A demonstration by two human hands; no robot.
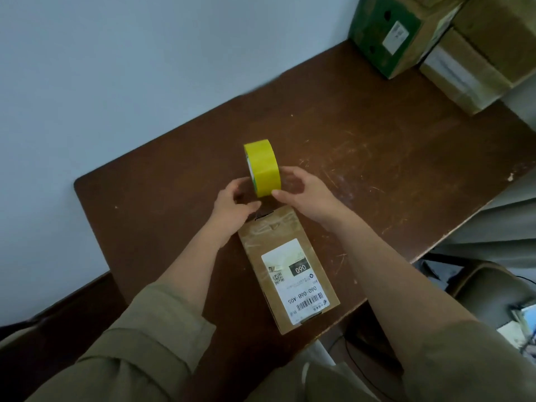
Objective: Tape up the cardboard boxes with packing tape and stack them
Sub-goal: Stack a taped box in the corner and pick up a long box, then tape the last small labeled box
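A small flat cardboard box (290, 256) with a white shipping label lies on the brown table (145, 204), its near end at the table's front edge. A roll of yellow packing tape (262, 166) stands on edge just above the box's far end. My right hand (304, 192) grips the roll from the right, thumb against its lower rim. My left hand (235, 204) is at the roll's left side, fingers curled by the box's far edge; what they pinch is hidden.
A green-printed carton (385, 33) and several plain cardboard boxes (470, 68) are stacked at the table's far right corner. A pale wall runs along the left. A chair (493, 288) stands to the right of the table.
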